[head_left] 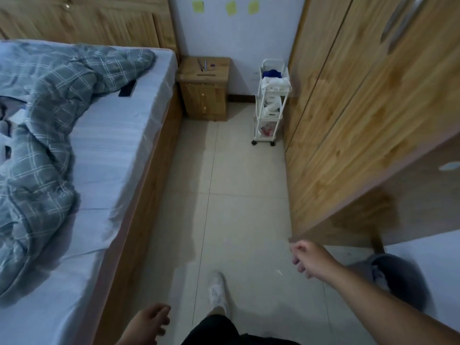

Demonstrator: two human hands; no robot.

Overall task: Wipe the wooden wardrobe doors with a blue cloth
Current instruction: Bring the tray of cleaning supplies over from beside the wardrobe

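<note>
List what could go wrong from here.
Both the left hand and right hand hold nothing; the blue fabric lies in the top tier of a wheeled cart, which may roll when it is pulled out. A dark grey thing lies on the floor beside the wardrobe, a possible trip hazard.

Bare left hand [149, 322] and bare right hand [306, 257], both softened by motion blur at the fingers. Right forearm [373, 292] uncovered from wrist to the lower right edge of the view. Left wrist [132, 338] likewise uncovered as far as visible. Black trouser leg [219, 329] at the bottom edge, plain dark fabric, weave and seams too dim to tell. White low sneaker [218, 292] on the one foot in view, pale upper and sole alike, lacing blurred.
</note>
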